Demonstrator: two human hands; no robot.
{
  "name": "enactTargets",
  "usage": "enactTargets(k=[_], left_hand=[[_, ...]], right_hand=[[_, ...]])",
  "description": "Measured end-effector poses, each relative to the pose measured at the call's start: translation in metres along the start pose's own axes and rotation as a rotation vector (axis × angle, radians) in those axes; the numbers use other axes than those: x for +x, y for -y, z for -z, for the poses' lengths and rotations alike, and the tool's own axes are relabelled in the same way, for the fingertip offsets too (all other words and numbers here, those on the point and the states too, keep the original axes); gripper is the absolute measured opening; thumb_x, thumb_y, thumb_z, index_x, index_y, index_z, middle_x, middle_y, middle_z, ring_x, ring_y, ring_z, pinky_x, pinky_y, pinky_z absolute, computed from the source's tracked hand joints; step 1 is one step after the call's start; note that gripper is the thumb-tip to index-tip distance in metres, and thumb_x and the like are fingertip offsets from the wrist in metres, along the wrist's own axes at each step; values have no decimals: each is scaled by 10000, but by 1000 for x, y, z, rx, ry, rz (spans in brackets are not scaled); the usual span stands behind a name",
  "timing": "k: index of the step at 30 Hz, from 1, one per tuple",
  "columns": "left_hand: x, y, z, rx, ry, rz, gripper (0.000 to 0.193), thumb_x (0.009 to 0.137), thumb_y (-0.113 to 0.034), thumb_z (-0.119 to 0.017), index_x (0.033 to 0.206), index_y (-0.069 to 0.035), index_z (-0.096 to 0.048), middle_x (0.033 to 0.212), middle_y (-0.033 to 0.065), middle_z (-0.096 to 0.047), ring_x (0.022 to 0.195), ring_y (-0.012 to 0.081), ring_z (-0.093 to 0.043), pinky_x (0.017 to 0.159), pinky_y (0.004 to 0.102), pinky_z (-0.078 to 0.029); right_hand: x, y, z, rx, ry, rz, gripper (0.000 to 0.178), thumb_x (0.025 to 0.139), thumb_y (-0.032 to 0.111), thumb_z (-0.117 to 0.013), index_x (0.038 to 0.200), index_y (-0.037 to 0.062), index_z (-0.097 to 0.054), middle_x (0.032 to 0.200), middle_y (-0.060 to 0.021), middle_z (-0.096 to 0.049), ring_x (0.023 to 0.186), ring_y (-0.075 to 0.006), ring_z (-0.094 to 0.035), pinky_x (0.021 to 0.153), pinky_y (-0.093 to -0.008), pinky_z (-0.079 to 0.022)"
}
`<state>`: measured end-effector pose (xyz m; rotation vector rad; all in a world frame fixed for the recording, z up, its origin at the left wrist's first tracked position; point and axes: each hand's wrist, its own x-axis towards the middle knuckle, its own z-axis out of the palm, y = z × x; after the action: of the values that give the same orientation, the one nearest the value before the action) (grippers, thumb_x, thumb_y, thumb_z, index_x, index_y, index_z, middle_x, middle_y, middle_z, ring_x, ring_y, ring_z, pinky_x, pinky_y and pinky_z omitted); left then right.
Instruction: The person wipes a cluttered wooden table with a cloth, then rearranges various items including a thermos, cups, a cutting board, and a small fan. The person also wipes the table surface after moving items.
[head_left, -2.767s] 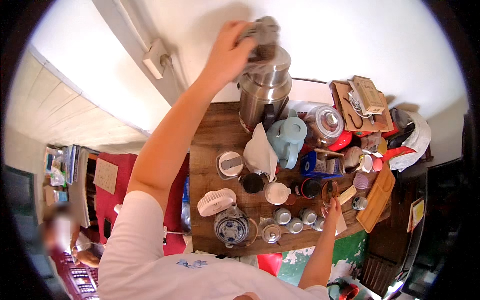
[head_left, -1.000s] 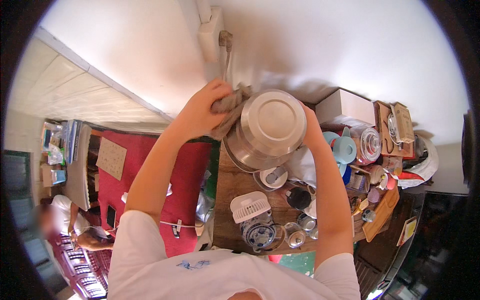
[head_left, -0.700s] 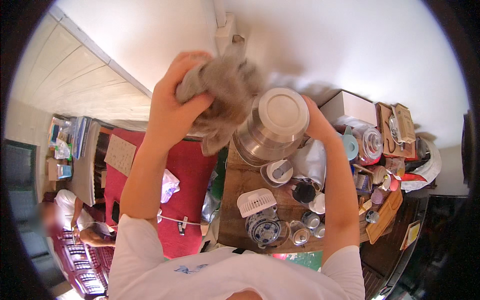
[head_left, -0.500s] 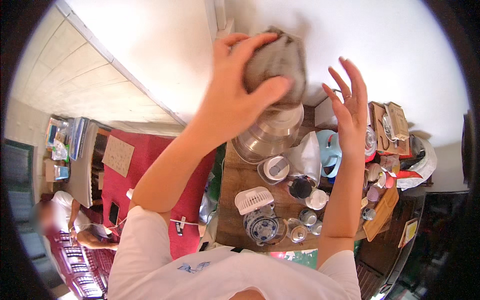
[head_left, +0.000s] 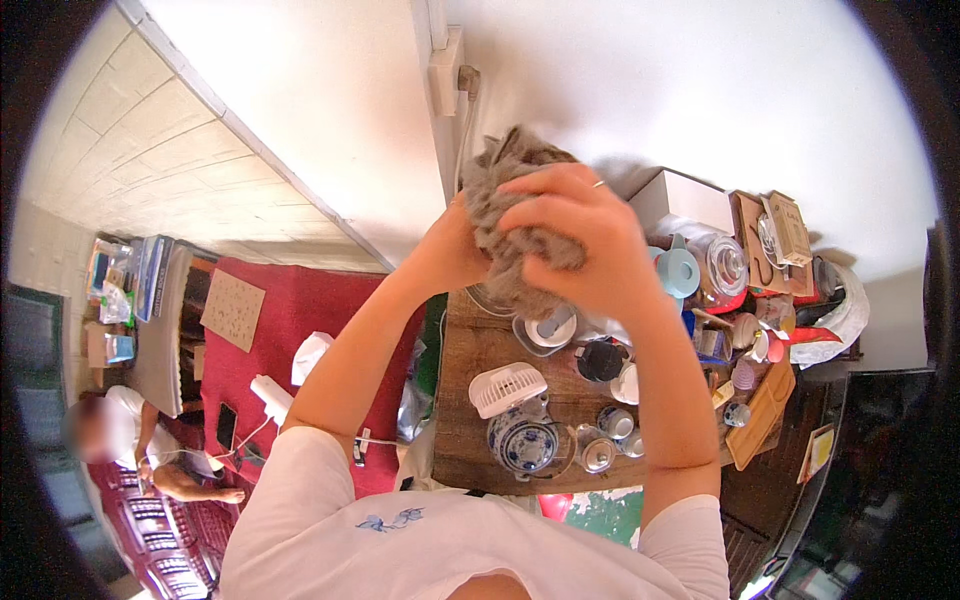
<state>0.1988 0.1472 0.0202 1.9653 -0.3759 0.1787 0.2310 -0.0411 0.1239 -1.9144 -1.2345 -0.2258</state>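
A grey-brown cloth (head_left: pixel 505 205), bunched and fuzzy, is up in front of me above the wooden table. My right hand (head_left: pixel 590 240) is closed on its right side, with fingers curled into the folds. On the other side my left hand (head_left: pixel 448 252) grips the cloth, its fingers mostly hidden behind it. Whether anything is inside the bundle cannot be made out. Beneath my hands a lidded clear container (head_left: pixel 550 328) stands on the table, and the metal vessel behind it is almost wholly covered.
On the wooden table (head_left: pixel 460 350) stand a blue-and-white teapot (head_left: pixel 522 445), a white slatted piece (head_left: pixel 508 390), several small jars and a light blue jug (head_left: pixel 678 272). A wooden tray (head_left: pixel 762 420) lies right. A red-covered surface (head_left: pixel 330 400) is left; a person (head_left: pixel 125 415) sits beyond it.
My right hand has come left from its open, empty pose and taken hold of the cloth. The cloth has moved lower and slightly left, now bunched between both hands, and the metal vessel is mostly hidden.
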Motion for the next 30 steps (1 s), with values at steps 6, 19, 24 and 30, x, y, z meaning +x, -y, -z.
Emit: enactTargets(k=[6, 19, 24, 30], left_hand=[[2, -13, -5, 95, -83, 62, 1094, 510, -329, -927, 1397, -4, -376, 1403, 207, -438, 1304, 367, -429, 1090, 424, -365], [-11, -3, -17, 77, -179, 161, 1120, 500, -285, -940, 1411, -22, -344, 1384, 185, -441, 1306, 353, -421, 1094, 436, -349], [-44, 6, -21, 38, -267, 234, 1144, 493, -285, -951, 1421, -29, -334, 1395, 163, -432, 1306, 313, -426, 1098, 424, -338], [-82, 31, -5, -15, -472, 381, 925, 658, -305, -851, 1416, -61, -380, 1360, 117, -485, 1263, 264, -467, 1080, 415, -361]], right_hand=[[-6, -33, 5, 106, -370, -460, 267, 672, 25, -649, 939, 35, -662, 1057, -119, -657, 1009, -271, -632, 917, -340, -485], [-75, -139, -19, -48, -715, -754, 257, 795, 58, -594, 1047, 12, -616, 1112, -162, -608, 1072, -293, -562, 973, -387, -421], [-79, -226, -43, -441, -639, -830, 307, 811, 178, -675, 1074, 35, -607, 1157, -157, -559, 1150, -348, -495, 1015, -475, -378], [-63, -275, -73, -791, 626, -1274, 575, 817, 379, -686, 1319, 134, -553, 1506, -180, -291, 1295, -443, -389, 1028, -587, -355]])
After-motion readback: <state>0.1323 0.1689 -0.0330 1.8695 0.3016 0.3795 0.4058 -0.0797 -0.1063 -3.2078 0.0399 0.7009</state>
